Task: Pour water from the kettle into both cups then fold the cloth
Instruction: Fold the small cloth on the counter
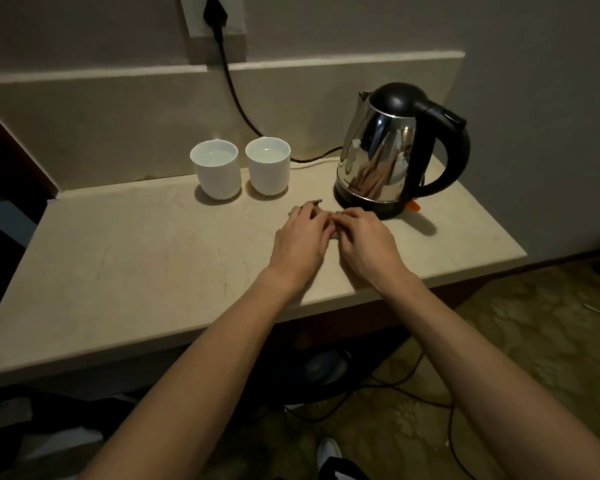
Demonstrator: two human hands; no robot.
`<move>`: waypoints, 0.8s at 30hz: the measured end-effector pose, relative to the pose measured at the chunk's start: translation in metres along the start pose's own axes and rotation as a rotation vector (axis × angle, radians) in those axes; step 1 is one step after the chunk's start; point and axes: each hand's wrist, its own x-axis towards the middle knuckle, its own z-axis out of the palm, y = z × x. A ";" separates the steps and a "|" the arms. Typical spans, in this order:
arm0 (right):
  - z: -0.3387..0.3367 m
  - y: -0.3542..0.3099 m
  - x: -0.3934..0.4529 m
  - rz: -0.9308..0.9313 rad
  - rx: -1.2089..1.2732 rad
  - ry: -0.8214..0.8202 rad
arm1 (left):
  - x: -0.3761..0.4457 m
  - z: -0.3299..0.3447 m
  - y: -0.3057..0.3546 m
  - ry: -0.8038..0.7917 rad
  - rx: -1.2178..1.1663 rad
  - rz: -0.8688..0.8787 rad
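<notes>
The cloth is a small brownish scrap on the counter, just in front of the kettle, and your left hand and right hand sit side by side pressed down over it, fingers curled on the fabric. Only a corner and a sliver between your hands show, so its shape and folds are hidden. Both cups left of the kettle have water in them.

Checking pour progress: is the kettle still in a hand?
No, the kettle stands on the counter; both hands work the cloth.
</notes>
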 end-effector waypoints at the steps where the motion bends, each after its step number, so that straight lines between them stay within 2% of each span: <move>1: -0.003 0.001 -0.006 0.004 0.013 -0.001 | -0.004 -0.001 0.000 0.002 -0.025 0.011; 8: -0.033 0.010 -0.093 0.038 0.014 0.020 | -0.056 -0.006 0.039 -0.041 -0.160 0.156; 18: -0.017 0.034 -0.030 0.174 -0.040 0.092 | 0.010 0.020 0.038 -0.075 -0.147 0.147; 24: -0.020 0.015 -0.075 0.098 -0.035 0.053 | -0.031 -0.001 0.037 -0.101 -0.174 0.179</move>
